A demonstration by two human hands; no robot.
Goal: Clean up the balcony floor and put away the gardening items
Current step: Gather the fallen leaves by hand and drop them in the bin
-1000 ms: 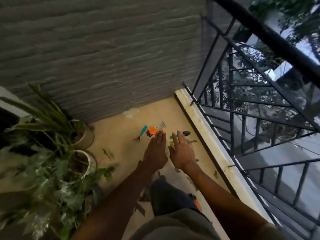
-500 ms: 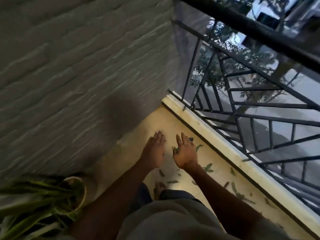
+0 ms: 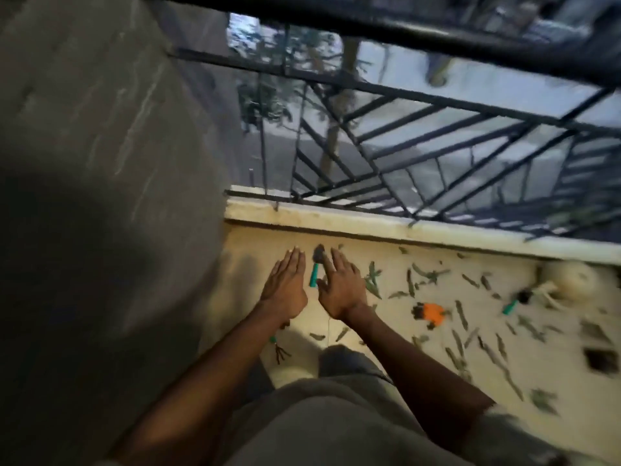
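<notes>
Two bare forearms are seen, with no sleeves, rings or watch on the left hand or right hand. Below them, a grey shirt and dark trousers are worn.

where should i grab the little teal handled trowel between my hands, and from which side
Take the trowel by its teal handle, the end nearer you, and probably with the right hand, whose thumb is already beside it. The handle is a straight bar lying flat on the balcony floor with its dark blade pointing towards the railing, so fingers can likely close across it from above.
</notes>
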